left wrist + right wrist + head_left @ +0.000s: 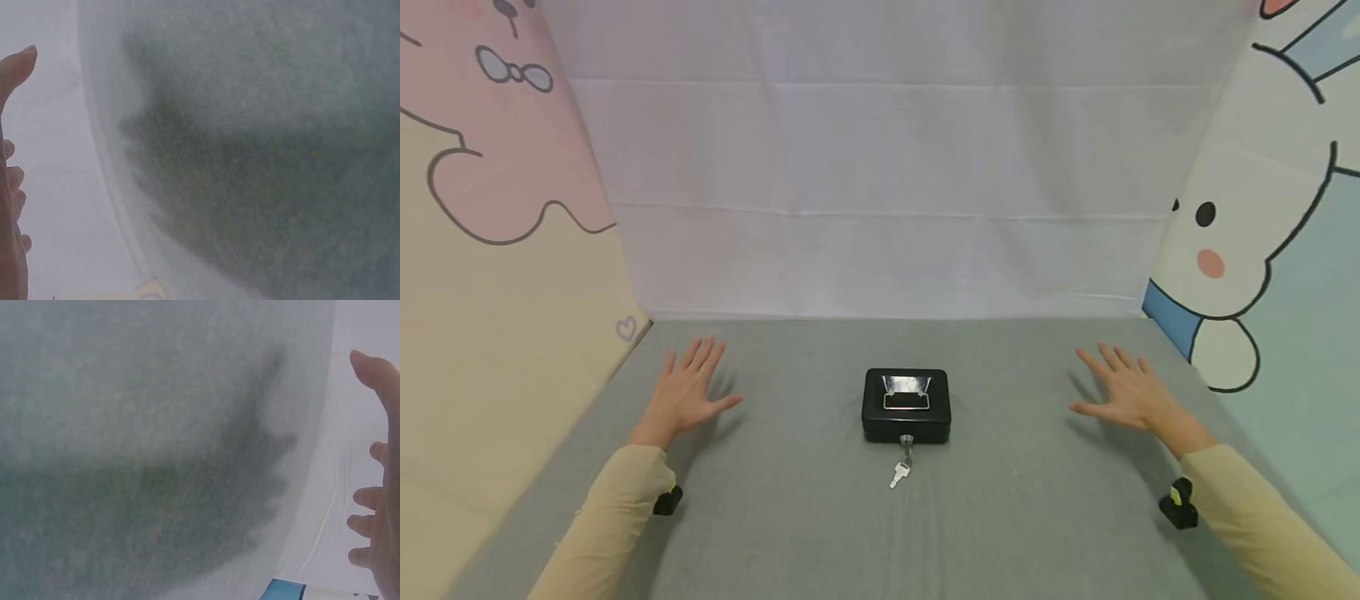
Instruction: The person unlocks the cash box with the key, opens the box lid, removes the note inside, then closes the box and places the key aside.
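A small black cash box point(906, 423) with a folding metal handle point(906, 402) on its lid sits closed in the middle of the grey table. From the lock on its front a silver key point(900, 474) dangles on a ring, below another key piece in the keyhole. To the left of the box, my left hand point(685, 396) hovers over the cloth with fingers spread and holds nothing. My right hand point(1127, 392) is likewise spread and bare, off to the right of the box. Each wrist view shows the hand's fingers and its shadow on the cloth.
Grey cloth point(775, 533) covers the table. A white curtain point(880, 167) closes off the back. Panels with cartoon drawings stand at the left point(505, 317) and the right point(1300, 333). Black wrist cameras hang under both sleeves.
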Demonstrator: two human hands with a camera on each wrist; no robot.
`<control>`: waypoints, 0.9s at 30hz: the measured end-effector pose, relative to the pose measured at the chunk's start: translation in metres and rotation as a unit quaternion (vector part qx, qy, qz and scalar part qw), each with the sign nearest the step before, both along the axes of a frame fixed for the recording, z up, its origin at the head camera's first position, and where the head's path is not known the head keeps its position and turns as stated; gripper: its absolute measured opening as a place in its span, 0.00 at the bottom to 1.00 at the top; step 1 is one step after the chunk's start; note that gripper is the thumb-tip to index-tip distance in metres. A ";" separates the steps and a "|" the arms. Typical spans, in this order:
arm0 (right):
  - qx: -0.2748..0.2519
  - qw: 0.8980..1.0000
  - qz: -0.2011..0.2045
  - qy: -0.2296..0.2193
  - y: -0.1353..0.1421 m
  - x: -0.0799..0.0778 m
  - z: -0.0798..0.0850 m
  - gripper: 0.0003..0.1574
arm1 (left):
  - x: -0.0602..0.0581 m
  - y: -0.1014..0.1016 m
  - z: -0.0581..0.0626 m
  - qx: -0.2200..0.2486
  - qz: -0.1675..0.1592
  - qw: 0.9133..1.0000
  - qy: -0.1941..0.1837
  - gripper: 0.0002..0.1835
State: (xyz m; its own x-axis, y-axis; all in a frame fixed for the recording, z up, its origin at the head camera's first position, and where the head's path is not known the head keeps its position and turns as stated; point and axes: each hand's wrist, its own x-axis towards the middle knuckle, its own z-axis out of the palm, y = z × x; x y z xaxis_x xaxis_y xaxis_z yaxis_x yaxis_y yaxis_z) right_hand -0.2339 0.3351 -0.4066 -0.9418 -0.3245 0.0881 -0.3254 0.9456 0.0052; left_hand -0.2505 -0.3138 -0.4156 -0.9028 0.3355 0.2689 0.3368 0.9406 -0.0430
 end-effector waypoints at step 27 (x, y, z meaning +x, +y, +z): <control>-0.102 0.993 0.061 0.029 -0.027 -0.005 -0.001 0.52 | 0.012 0.116 -0.001 0.048 -0.189 0.981 0.008 0.45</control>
State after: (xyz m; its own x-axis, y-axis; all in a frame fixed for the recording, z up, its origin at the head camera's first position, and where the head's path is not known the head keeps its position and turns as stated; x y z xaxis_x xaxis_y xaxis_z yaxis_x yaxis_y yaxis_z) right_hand -0.2393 0.3080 -0.4078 -0.8880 -0.4059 0.2160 -0.4422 0.8826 -0.1597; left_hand -0.2388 -0.1981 -0.4161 -0.7149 0.6175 0.3282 0.6615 0.7493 0.0313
